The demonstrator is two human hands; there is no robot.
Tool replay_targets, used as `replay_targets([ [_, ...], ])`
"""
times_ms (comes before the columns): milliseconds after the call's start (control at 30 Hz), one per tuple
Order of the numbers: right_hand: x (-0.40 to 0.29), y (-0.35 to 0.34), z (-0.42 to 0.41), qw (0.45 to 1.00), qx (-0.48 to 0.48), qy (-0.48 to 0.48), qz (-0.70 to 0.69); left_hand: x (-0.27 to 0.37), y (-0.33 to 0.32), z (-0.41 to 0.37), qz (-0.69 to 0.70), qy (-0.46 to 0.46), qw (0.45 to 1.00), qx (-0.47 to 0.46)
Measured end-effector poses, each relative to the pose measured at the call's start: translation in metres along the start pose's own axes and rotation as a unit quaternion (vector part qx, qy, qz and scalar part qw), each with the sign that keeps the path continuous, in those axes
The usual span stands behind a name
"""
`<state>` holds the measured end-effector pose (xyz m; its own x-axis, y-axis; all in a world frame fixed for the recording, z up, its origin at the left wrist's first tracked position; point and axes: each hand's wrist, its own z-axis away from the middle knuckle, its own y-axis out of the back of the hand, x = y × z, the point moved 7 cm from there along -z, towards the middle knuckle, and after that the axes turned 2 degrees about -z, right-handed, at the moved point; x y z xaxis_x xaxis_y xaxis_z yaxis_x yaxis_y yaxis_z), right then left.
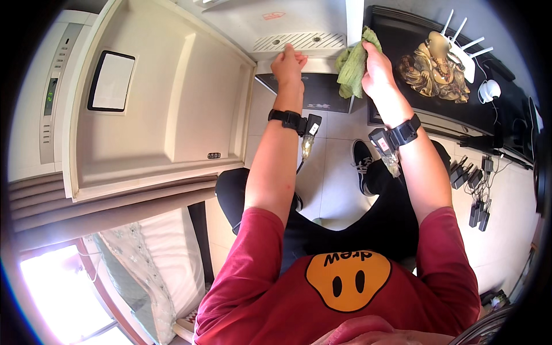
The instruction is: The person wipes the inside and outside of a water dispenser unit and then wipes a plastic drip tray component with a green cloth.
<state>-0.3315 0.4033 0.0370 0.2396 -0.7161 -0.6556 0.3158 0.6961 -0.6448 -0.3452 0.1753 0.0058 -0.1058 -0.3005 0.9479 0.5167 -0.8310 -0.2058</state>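
Observation:
My right hand [379, 71] grips a crumpled green cloth [355, 69], which hangs beside the white front edge of an appliance. To its left, my left hand [290, 69] is raised before a slotted light-coloured panel [327, 42] with two round holes. Its fingers are loosely bent and partly apart, with nothing visible in them; whether they touch the panel cannot be told. The wide cream door [146, 86] of the appliance stands swung out to the left. Black straps with small devices are on both wrists.
A black stand [470, 112] at the right bears a seated figurine [435, 73] and a white router [463, 60]. Black power adapters [478, 185] with tangled cables lie at the right. A dark panel [327, 95] sits below the appliance's edge. Tiled floor [317, 172] lies between the feet.

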Motion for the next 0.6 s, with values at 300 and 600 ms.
replay_targets([
  [300, 0.0019, 0.0039, -0.0061, 1.000, 0.015, 0.009, 0.004, -0.0020, -0.0009, 0.0016, 0.022, 0.001, 1.000, 0.007],
  [600, 0.0040, 0.0068, -0.0040, 0.999, 0.031, 0.019, 0.031, 0.0013, -0.0021, 0.0067, -0.037, 0.058, 0.997, -0.039],
])
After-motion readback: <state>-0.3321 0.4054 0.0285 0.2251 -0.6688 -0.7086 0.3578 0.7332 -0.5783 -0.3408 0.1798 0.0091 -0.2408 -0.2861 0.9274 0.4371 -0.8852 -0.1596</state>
